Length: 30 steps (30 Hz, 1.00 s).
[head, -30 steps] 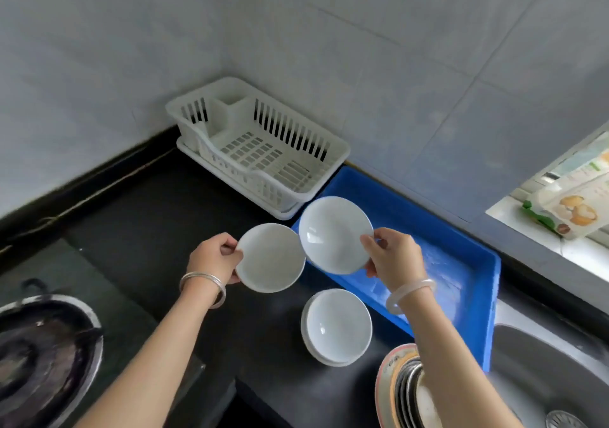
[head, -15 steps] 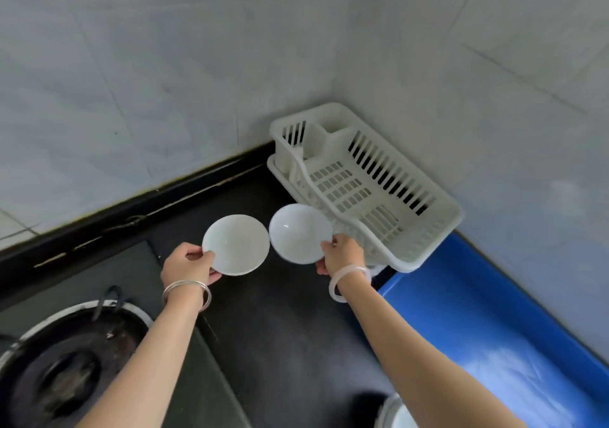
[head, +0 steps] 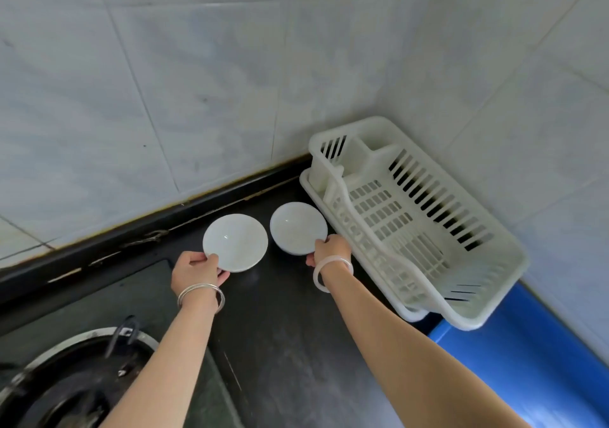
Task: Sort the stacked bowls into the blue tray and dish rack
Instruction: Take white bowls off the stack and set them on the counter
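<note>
Two hands, one bowl each. Left hand pinches the near rim of the left bowl, thumb on the inner face and fingers curled underneath. Right hand grips the near-right rim of the right bowl; thumb on the rim, fingers mostly hidden behind it.

Both bowls are white and shallow, insides turned toward the camera. They're side by side with a narrow gap, not touching. Both are over the black table, close to the back edge. Can't tell if either one rests on the surface.

Right bowl is just beside the left end of the rack, outside it. Left bowl sits further left, toward the stove.

Silver bangles on the left wrist, pale bangle on the right.

Rack is white slatted plastic, set in the corner against the tiled wall. Blue tray lies right of the rack, only partly in frame; the rack's right end overlaps it in this view.

Dark round pan on the stove bottom left, well apart from the bowls.
</note>
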Motion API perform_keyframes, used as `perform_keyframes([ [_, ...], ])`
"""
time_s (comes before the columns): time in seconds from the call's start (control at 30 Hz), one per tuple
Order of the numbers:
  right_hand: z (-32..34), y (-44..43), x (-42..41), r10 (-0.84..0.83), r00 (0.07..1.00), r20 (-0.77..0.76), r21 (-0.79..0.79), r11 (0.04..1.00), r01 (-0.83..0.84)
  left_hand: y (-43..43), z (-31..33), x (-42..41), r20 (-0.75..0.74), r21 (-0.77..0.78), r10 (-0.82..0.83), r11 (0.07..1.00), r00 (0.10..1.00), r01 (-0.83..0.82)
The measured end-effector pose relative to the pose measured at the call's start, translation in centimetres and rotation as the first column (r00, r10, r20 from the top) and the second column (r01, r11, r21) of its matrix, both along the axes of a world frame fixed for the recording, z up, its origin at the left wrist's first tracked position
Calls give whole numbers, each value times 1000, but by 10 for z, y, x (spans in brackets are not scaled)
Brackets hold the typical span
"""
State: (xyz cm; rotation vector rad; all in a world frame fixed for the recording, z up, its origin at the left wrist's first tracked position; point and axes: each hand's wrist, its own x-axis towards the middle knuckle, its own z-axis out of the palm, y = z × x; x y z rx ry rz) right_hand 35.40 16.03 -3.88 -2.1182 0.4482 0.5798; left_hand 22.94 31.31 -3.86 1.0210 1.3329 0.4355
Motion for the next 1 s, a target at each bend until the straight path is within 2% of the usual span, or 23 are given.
perform_keyframes([
  [0.23, -15, 11, 5, 11, 999, -38, 14, 1000, -10, 5, -10, 2, 9, -39, 18, 999, 1000, -18],
  [0.3, -16, 12, 4, -27, 998, -60, 88, 996, 32, 6, -12, 2, 30, -65, 22, 998, 999, -21],
  [0.43, -10, 4, -2, -63, 972, -227, 278, 952, 127, 8, -14, -3, 127, -147, -19, 988, 992, 38],
  [0.53, -13, -2, -9, -92, 958, -270, 417, 886, 203, 4, -18, -9, 182, -218, -42, 973, 982, 82],
  [0.63, -16, 3, -16, -196, 933, -302, 565, 751, 341, 0, -20, -8, 236, -241, 0, 969, 972, 59],
  [0.73, -15, 16, -11, -244, 924, -296, 590, 713, 378, 0, -20, -1, 256, -267, 53, 963, 965, 18],
  [1.0, -11, 49, 12, -236, 931, -279, 615, 701, 362, 14, -20, 20, 296, -305, 137, 951, 945, -42],
])
